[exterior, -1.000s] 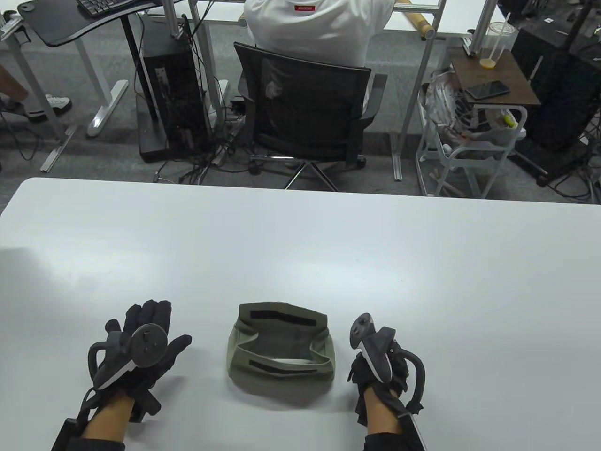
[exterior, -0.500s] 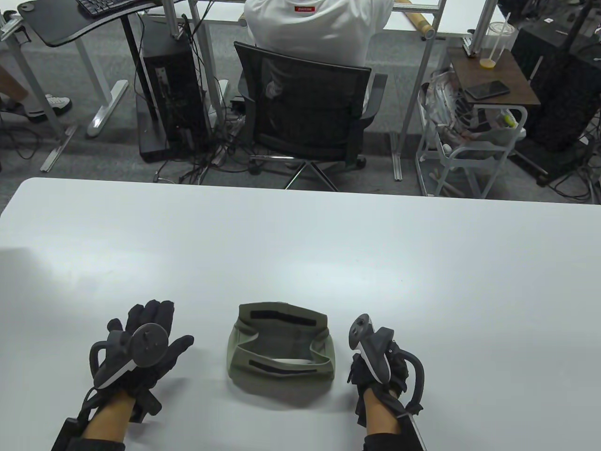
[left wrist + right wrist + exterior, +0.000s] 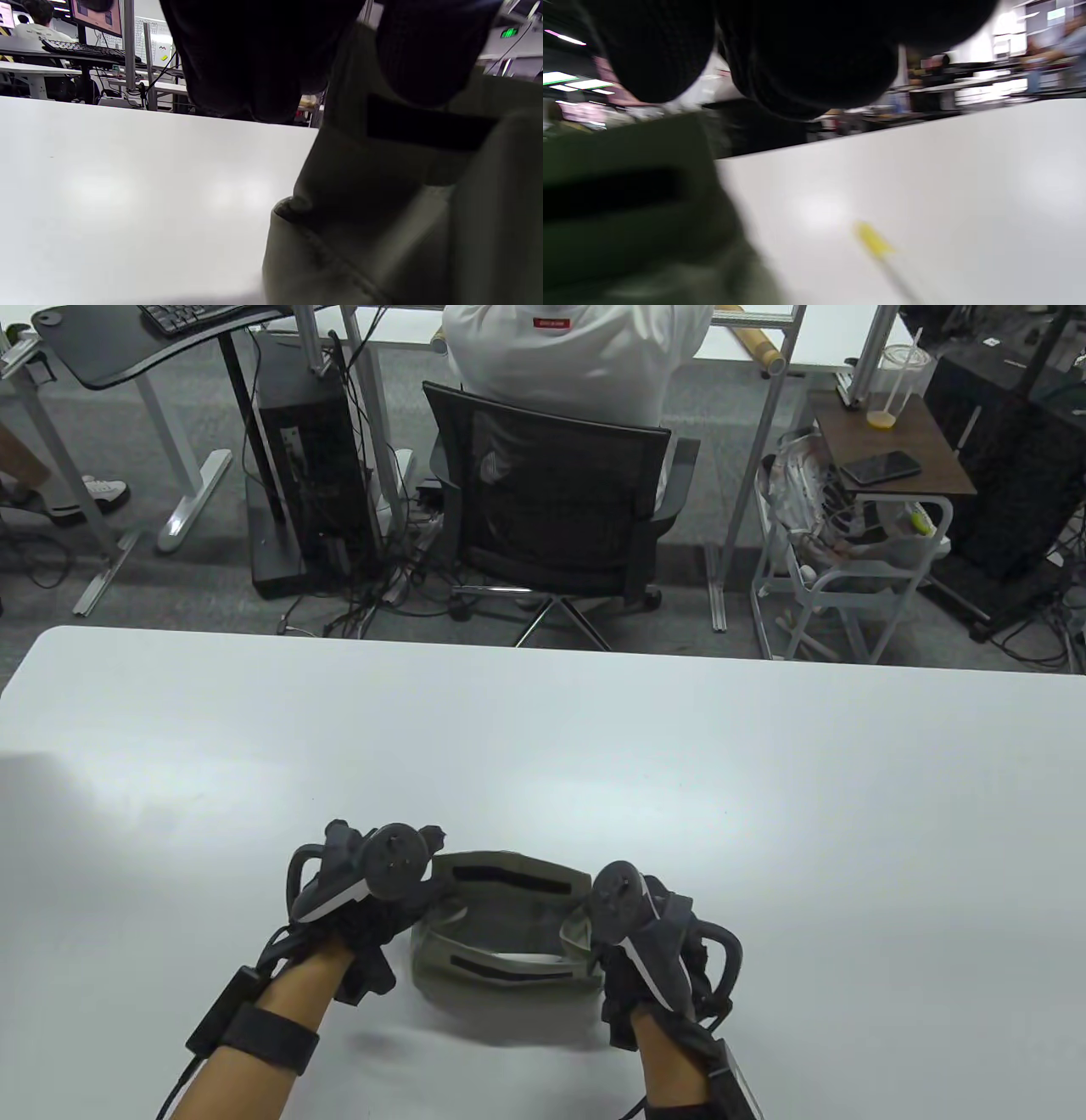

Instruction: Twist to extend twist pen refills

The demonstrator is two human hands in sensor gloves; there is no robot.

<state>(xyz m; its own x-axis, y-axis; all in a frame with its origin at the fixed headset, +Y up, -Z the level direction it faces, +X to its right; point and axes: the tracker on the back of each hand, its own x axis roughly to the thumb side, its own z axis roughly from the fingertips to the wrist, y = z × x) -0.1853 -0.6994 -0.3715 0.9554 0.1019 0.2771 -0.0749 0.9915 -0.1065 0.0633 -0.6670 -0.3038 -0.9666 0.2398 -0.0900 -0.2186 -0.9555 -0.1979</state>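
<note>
An olive fabric pouch (image 3: 507,937) lies open-mouthed on the white worktop (image 3: 543,746) at about 6 o'clock in the table view, its long axis running 9 to 3 o'clock and its black fastening strips showing on the far flap and the near lip. The left hand (image 3: 373,891) sits at the pouch's 9 o'clock end, touching or all but touching the far-left corner; the right hand (image 3: 645,937) is against its 3 o'clock end. Both are about equally near, one hand to each end, so the likely next move is to hold the mouth apart and reach in. No pen shows in the table view, and the pens are probably inside the pouch, though its interior gives only a pale sliver that I cannot identify. The left wrist view shows gloved fingers (image 3: 424,51) overlapping the pouch flap above its black strip, but whether they pinch the fabric I cannot tell. The right wrist view, badly blurred, shows what the overhead camera misses: a yellow-tipped slender thing (image 3: 874,243) on the worktop just beside the pouch, possibly a pen. Whether the right hand's fingers are curled or spread cannot be told either.
</note>
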